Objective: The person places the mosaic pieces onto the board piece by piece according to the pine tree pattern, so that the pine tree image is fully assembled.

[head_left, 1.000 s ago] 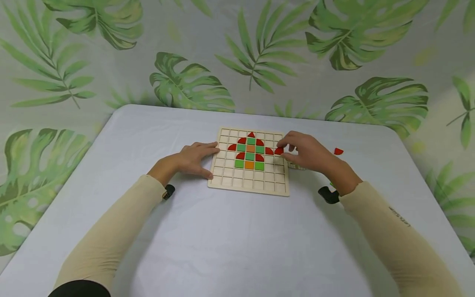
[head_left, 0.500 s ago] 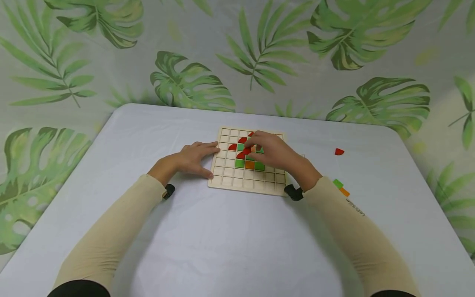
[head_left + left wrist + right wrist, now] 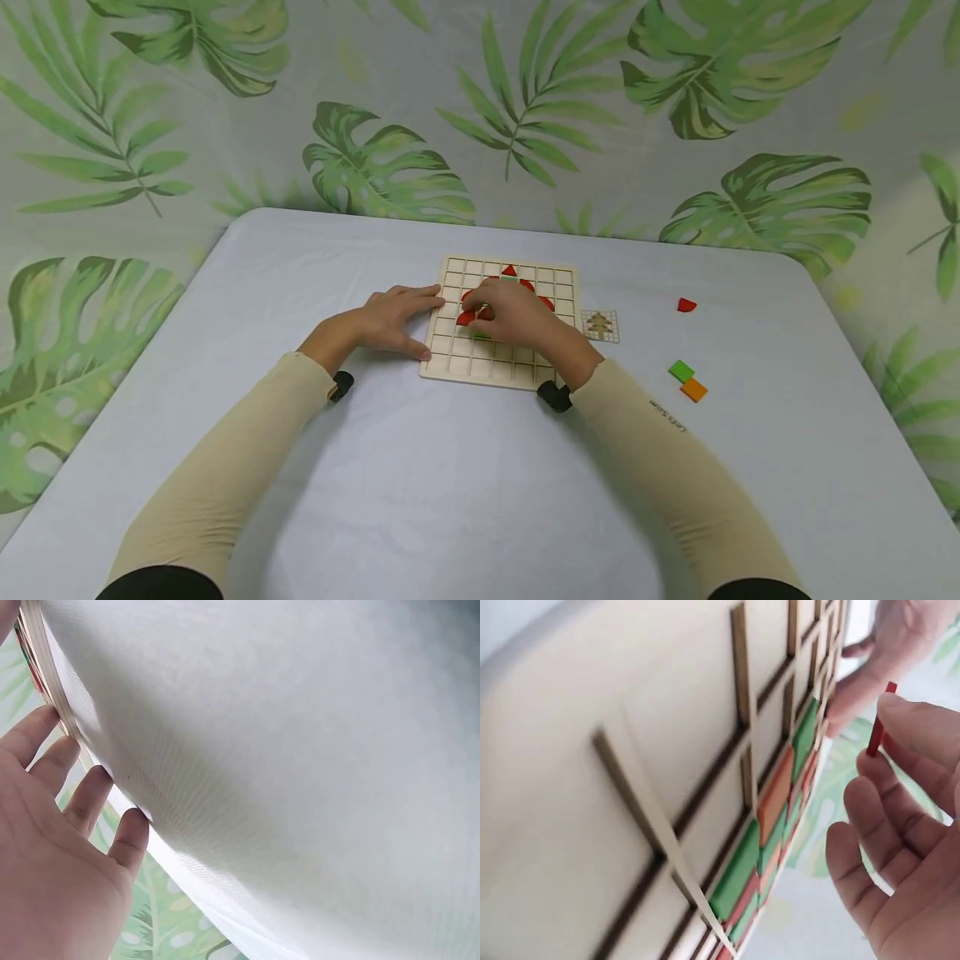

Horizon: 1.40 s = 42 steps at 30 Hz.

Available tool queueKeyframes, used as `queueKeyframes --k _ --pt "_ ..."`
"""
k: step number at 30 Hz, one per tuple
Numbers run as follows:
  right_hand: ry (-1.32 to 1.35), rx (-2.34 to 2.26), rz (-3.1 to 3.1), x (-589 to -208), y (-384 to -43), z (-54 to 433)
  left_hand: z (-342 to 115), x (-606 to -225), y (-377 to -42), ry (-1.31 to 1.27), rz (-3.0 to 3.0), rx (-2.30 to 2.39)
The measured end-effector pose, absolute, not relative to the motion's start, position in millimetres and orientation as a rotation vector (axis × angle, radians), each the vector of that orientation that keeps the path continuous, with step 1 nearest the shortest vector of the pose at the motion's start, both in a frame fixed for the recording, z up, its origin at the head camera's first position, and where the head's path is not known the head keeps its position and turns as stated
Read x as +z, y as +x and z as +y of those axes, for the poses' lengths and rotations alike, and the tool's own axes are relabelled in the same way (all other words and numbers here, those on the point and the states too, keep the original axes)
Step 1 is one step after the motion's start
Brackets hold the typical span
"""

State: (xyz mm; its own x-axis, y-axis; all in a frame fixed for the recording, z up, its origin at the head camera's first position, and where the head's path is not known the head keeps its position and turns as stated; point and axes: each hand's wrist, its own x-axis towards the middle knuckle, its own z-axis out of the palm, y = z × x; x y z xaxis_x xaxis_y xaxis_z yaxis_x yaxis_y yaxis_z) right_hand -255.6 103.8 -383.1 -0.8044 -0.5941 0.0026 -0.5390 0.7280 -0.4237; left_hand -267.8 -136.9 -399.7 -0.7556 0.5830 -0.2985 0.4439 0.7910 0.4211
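Note:
A wooden grid board lies on the table, bearing red, green and orange tiles in a tree-like shape. My right hand is over the board's left half, covering much of that pattern. Between thumb and index finger it pinches a flat red tile, seen edge-on and above the board in the right wrist view; the other fingers are loosely bent. The left hand touches the board's left edge with spread fingers, and the left wrist view shows its fingertips against that edge.
Beside the board's right edge lies a small card with a gridded tree picture. Farther right on the white-covered table are a loose red tile, a green tile and an orange tile. A leaf-patterned cloth hangs behind.
My right hand has carried the red tile leftward from the board's right edge across the pattern, uncovering the picture card and the green and orange tiles. The left hand has stayed put.

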Motion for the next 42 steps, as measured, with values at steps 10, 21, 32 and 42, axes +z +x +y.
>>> queueKeyframes --k 10,21,32,42 --pt "-0.848 -0.470 2.781 -397.4 -257.5 94.5 -137.4 -401.7 -268.8 0.766 2.564 0.459" --pt "-0.833 -0.423 2.772 -395.4 -256.5 91.6 -136.5 -398.9 -267.1 0.776 2.567 0.444" --pt "-0.847 -0.449 2.790 -393.1 -253.5 93.8 -135.4 -400.4 -268.9 0.773 2.569 0.443" --pt "-0.883 -0.440 2.803 -395.1 -254.9 94.2 -135.0 -399.6 -268.3 0.770 2.573 0.413"
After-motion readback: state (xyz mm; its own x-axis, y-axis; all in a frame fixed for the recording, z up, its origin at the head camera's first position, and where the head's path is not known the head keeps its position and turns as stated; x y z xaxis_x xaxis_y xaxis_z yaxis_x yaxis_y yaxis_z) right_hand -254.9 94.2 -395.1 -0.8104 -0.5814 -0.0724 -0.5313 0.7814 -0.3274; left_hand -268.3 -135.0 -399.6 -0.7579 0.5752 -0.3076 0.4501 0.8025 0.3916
